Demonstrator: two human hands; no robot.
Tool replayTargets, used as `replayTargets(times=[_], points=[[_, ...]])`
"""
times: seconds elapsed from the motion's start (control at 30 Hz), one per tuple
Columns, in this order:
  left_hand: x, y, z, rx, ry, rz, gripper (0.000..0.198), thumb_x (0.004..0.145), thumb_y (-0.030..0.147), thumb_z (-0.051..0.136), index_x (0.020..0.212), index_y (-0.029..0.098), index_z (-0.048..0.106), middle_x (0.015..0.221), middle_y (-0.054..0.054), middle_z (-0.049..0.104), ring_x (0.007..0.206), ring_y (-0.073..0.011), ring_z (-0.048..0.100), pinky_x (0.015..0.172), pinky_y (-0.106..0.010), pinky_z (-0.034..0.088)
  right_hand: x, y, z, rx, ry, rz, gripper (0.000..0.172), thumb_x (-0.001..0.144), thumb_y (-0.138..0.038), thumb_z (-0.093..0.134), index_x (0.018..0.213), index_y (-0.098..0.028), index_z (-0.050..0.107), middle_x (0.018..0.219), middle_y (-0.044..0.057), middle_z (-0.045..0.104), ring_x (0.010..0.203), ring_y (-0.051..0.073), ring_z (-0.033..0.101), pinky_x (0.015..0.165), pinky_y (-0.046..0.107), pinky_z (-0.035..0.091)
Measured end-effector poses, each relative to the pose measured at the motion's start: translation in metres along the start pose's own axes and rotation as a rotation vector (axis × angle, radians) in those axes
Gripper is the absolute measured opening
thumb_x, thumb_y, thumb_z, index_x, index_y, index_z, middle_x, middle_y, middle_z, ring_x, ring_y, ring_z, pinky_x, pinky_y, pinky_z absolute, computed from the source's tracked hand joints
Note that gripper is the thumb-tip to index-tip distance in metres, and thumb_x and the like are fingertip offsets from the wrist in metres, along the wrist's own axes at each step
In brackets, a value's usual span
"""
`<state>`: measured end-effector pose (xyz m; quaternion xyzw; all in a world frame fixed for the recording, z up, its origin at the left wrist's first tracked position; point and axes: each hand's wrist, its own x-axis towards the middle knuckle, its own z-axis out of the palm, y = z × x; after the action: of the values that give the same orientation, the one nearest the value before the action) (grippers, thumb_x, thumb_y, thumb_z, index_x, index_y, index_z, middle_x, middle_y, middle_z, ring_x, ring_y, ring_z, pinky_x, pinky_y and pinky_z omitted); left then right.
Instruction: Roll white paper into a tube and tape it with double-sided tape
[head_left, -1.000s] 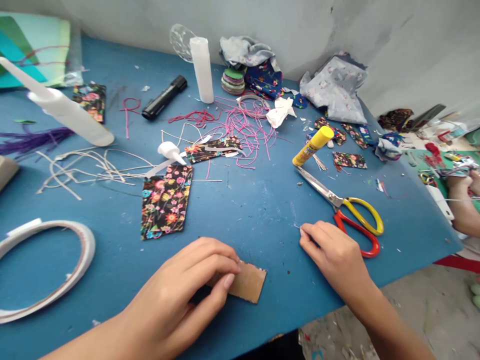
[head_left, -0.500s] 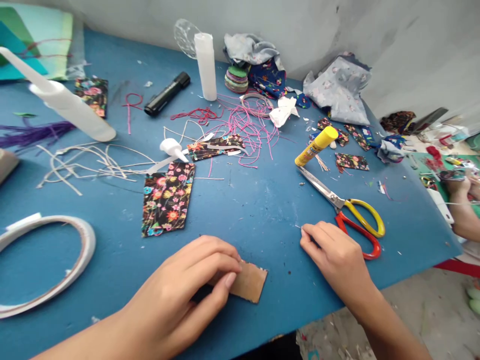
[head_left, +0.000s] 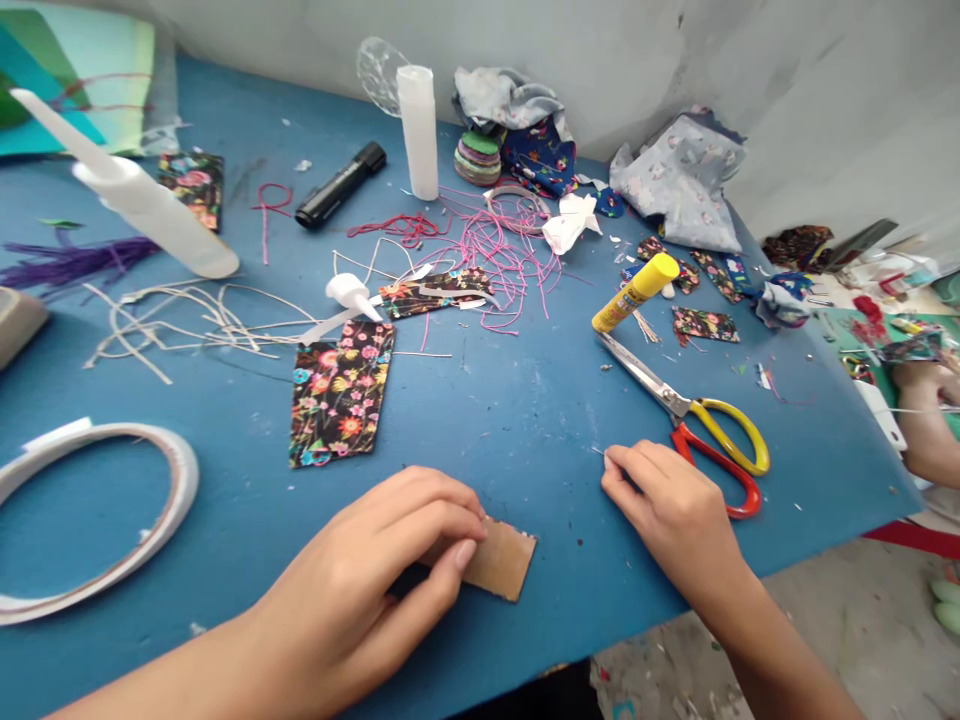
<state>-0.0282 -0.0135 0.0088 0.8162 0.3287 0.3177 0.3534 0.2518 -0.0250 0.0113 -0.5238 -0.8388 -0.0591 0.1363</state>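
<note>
My left hand [head_left: 394, 560] is closed on a small brown piece of cardboard [head_left: 508, 560], its thumb and fingers over the left end; the right end lies bare near the table's front edge. To the right, my right hand [head_left: 664, 505] rests on the tabletop with thumb and forefinger pinched together. A tiny pale tip pokes out of the pinch, too small to name. Close beyond that hand lie scissors [head_left: 679, 405] with one yellow and one red handle. A piece of black floral fabric [head_left: 341, 395] lies beyond my left hand.
A yellow glue stick [head_left: 636, 292] stands by the scissors' tip. White bottles [head_left: 418, 135], a black marker [head_left: 341, 187], tangled pink cord [head_left: 495, 240] and crumpled cloth [head_left: 679, 175] spread behind. A tape roll [head_left: 184, 470] lies left. Another person's arm [head_left: 930, 420] shows far right.
The view has shifted slightly, so things at the left appear a little further right. Both hands keep nearly the same pose and place.
</note>
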Motion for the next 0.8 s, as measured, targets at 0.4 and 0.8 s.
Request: replayTargets(times=[0.4, 0.8], points=[[-0.0001, 0.0014, 0.0003, 0.009, 0.007, -0.021, 0.017, 0.089, 0.01, 0.046, 0.095, 0.019, 0.059, 0.094, -0.005, 0.066, 0.089, -0.015, 0.063, 0.076, -0.025, 0.054, 0.004, -0.0026, 0.0001, -0.014, 0.002, -0.027, 0.023, 0.092, -0.011, 0.048, 0.075, -0.017, 0.064, 0.074, 0.003, 0.06, 0.068, 0.015, 0.055, 0.066, 0.029, 0.043], [-0.0014, 0.0024, 0.0018, 0.005, 0.018, -0.045, 0.015, 0.09, 0.012, 0.046, 0.094, 0.02, 0.059, 0.094, -0.005, 0.065, 0.09, -0.0154, 0.062, 0.076, -0.026, 0.053, 0.0055, -0.0037, 0.0002, 0.024, 0.015, -0.011, 0.017, 0.091, -0.011, 0.048, 0.083, -0.015, 0.062, 0.075, 0.004, 0.06, 0.068, 0.015, 0.056, 0.067, 0.029, 0.045]])
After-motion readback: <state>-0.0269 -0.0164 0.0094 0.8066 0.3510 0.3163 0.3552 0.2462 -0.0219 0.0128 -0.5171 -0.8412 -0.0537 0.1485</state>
